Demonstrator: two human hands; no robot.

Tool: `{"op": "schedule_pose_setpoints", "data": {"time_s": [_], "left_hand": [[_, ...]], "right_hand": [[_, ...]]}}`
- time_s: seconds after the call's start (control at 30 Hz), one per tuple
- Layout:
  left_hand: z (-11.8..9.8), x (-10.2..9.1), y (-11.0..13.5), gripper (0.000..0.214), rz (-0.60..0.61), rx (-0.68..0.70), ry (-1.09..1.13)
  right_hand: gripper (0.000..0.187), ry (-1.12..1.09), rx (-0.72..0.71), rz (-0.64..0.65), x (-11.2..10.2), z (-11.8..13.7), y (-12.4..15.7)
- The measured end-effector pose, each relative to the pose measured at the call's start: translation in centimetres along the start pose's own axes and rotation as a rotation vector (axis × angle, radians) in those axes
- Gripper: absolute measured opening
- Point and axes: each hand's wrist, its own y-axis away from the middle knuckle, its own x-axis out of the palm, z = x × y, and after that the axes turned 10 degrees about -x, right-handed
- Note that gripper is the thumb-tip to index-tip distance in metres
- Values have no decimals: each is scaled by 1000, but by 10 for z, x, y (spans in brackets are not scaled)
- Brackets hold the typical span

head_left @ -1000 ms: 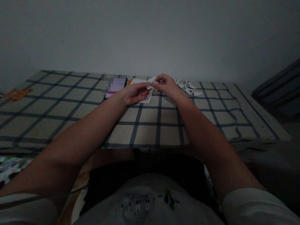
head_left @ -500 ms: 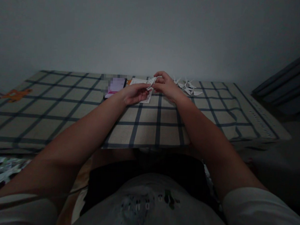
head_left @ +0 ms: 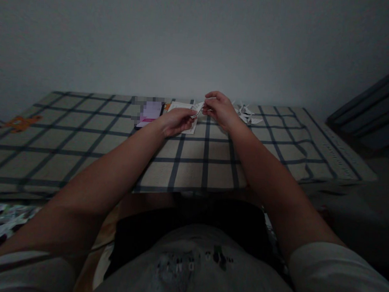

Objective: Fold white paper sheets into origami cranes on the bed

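Observation:
My left hand [head_left: 179, 121] pinches a small folded white paper [head_left: 199, 108] between thumb and fingers, above the far middle of the table. At the paper's upper right end, my right hand [head_left: 220, 107] has its fingertips closed on the tip. The paper is a narrow pointed shape; its finer folds are too small and dim to make out. Below my left hand lie flat white sheets [head_left: 191, 130], partly covered by it. Just right of my right hand sits a group of folded white paper cranes [head_left: 246, 113], part of it hidden behind that hand.
A phone [head_left: 152, 111] with a lit purple-white screen lies left of the sheets. The table has a checked cloth [head_left: 194, 163], and a wall [head_left: 198, 44] stands behind it. An orange figure [head_left: 23, 122] is at the far left. Dark grey panels [head_left: 371, 109] rise at right.
My right hand has shifted a little to the right, along the folded paper toward its tip. The paper's upper end has moved right with it. My left hand has hardly moved.

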Motion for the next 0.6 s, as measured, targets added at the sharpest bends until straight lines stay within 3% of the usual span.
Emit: {"op": "schedule_pose_setpoints", "data": {"time_s": [0.33, 0.6], "left_hand": [[9, -15, -12, 14, -57, 308, -282], [10, -11, -9, 22, -104, 339, -296]], "right_hand": [[37, 70, -17, 104, 9, 2, 10], [36, 91, -41, 66, 10, 10, 13]]}}
